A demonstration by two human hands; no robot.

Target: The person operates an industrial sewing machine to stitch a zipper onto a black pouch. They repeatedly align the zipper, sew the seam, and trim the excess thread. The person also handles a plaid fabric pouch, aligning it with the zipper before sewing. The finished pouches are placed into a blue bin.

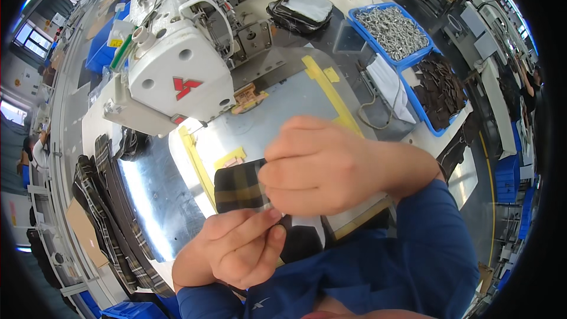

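A folded piece of plaid cloth (239, 186), dark with olive-brown bands, lies in front of me on the sewing machine's plate. At its near edge my left hand (241, 249) is closed, thumb and forefinger pinching the cloth. A tiny pale bit shows at those fingertips, too small to name. My right hand (319, 168) is closed over the right side of the same cloth, its fingers curled; what they grip is hidden beneath. Below the hands hangs dark fabric (301, 242) with a white patch beside it.
The white sewing machine head (183, 74) stands at the left. Yellow tape (333, 97) marks the metal plate. To the right are blue bins, one of metal hardware (393, 32), one of brown pieces (440, 91). Plaid garments (112, 218) hang at the left edge.
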